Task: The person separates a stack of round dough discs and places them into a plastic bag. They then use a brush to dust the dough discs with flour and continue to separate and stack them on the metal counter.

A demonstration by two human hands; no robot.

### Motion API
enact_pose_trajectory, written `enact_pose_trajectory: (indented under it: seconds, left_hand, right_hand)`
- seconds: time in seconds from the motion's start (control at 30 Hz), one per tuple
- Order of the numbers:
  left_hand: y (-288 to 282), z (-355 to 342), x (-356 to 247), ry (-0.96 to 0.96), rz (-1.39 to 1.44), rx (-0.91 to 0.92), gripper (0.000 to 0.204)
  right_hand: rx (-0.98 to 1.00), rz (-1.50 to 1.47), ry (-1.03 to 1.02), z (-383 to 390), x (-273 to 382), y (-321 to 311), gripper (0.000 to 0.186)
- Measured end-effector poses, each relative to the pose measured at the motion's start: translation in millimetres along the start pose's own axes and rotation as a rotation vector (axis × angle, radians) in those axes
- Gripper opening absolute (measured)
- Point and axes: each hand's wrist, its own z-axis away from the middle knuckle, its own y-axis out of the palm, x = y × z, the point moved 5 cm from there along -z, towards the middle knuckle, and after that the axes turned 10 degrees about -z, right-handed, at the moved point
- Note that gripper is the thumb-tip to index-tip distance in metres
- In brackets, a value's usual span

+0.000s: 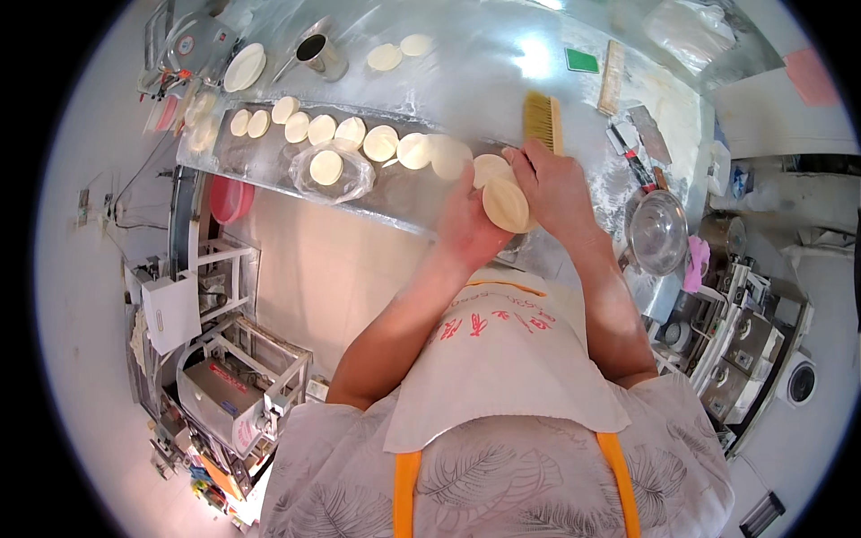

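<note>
My left hand (471, 222) is closed around a pale stack of round dough wrappers (507, 204), tilted above the counter's front edge. Against the right side of the stack is my right hand (558, 190), its fingers bent. A bench brush (543, 124) with yellow bristles and a wooden back sticks out beyond that hand, which grips it; the hidden part of its handle cannot be seen. Just behind the stack lies another dough round (490, 169). Leftward runs a row of dough rounds, some stacked (380, 143), and one stack (326, 167) sits on a clear plastic bag (359, 186).
On the floury metal counter (466, 72) stand a metal cup (323, 57) and a white dish (245, 68). A green card (581, 60), a wooden stick (612, 79), a red-and-black-handled tool (639, 166) and a metal bowl (658, 231) are to the right. A pink basin (231, 199) is below left.
</note>
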Motion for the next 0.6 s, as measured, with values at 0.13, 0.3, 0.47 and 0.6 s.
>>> enact_pose_trajectory:
  seconds: [0.13,0.3,0.47,0.6]
  left_hand:
    - [-2.5,23.8,-5.3,0.043,-0.047,-0.197,0.063]
    - [-20.9,53.9,-32.3,0.156,-0.378,-0.269,0.048]
    - [-46.8,88.6,-76.3,0.257,-0.493,-0.426,0.044]
    - [-96.7,116.9,-123.3,0.379,-0.718,-0.625,0.039]
  right_hand:
    - [0.098,0.005,0.006,2.7,-10.4,24.1,0.034]
    - [0.231,-0.33,0.208,-9.6,6.1,50.3,0.035]
    - [0.423,-0.638,0.331,-8.5,14.2,107.6,0.037]
    - [0.515,-0.746,0.421,-18.8,43.8,179.7,0.041]
